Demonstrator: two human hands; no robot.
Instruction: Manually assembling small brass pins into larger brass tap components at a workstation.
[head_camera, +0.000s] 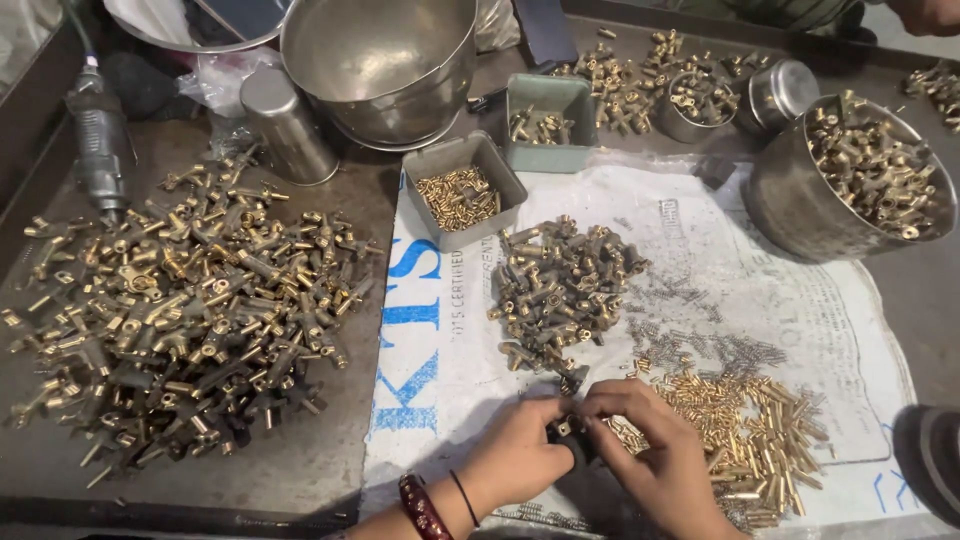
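Looked roughly mid-job, judging by the piles. Big heap of brass valve bodies w/ dark stems (180, 310) lay far left on the bare tabletop (300, 470), prob. the finished lot, though couldn't confirm. Smaller heap of similar fittings (560, 285) sat centre on the white printed sack cloth (800, 330), just beyond the hands. Scatter of small brass pins (750, 430) spread right of the hands, w/ thin wire springs (700, 345) strewn between pins and centre heap. Plenty of loose parts left on both sides, so lots to go by that reckoning.

Left hand (515, 455) w/ red bangle and black thread at wrist, pinched a small brass fitting (568, 432) w/ dark end. Right hand (655, 450) closed in on same piece from the right, fingertips curled on it; whether also gripping a pin, couldn't tell. Fitting sat right between both hands, near edge of scene, touching fingers of each, just near-side of centre heap and just left of the pins.

Further back: grey square tray of tiny brass bits (460, 190), green tray (548, 120), large steel bowl (380, 65), steel tumbler (288, 125), round steel pot full of brass parts (860, 180) far right. Grey power tool (100, 140) at far left edge.
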